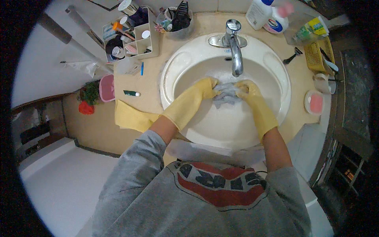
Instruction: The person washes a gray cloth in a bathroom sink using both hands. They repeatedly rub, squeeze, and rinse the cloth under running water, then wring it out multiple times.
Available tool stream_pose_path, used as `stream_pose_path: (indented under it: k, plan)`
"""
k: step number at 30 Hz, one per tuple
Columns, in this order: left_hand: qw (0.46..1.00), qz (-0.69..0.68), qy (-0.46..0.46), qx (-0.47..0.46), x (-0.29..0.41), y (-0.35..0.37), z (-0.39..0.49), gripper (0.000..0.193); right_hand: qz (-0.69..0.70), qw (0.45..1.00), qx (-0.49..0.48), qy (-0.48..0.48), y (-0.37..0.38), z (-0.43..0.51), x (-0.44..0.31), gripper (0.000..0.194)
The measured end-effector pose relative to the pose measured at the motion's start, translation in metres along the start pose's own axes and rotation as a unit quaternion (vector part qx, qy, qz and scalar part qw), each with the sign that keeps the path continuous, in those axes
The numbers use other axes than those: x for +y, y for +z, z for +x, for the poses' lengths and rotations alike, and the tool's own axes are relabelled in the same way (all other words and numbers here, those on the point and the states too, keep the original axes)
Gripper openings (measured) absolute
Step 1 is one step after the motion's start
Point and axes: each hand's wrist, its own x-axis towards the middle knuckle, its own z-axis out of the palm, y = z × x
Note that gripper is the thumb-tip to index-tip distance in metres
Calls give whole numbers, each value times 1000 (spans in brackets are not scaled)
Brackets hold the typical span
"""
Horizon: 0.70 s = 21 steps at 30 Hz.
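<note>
Both hands wear yellow rubber gloves and are inside the white oval washbasin. A crumpled, wet-looking grey cloth is stretched between them, below the spout of the chrome faucet. My left hand grips the cloth's left side. On its right side, my right hand has its fingers curled around the fabric. Whether water is running from the spout cannot be told. A folded yellow cloth lies on the counter beside my left forearm.
A compartment organizer and a tub of hair accessories stand back left. Lotion bottles stand behind the basin. A razor, a yellow basket and a soap dish are at right. A small green tube lies at left.
</note>
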Motion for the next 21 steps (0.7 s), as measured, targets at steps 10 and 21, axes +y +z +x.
stream_pose_path:
  k: [10, 21]
  plan:
    - [971, 231, -55, -3, 18, 33, -55, 50, -461, 886, -42, 23, -8, -51, -34, 34]
    - [951, 154, -42, 264, -3, 118, 20, 43, -533, 829, 160, -60, 101, -6, 35, 40]
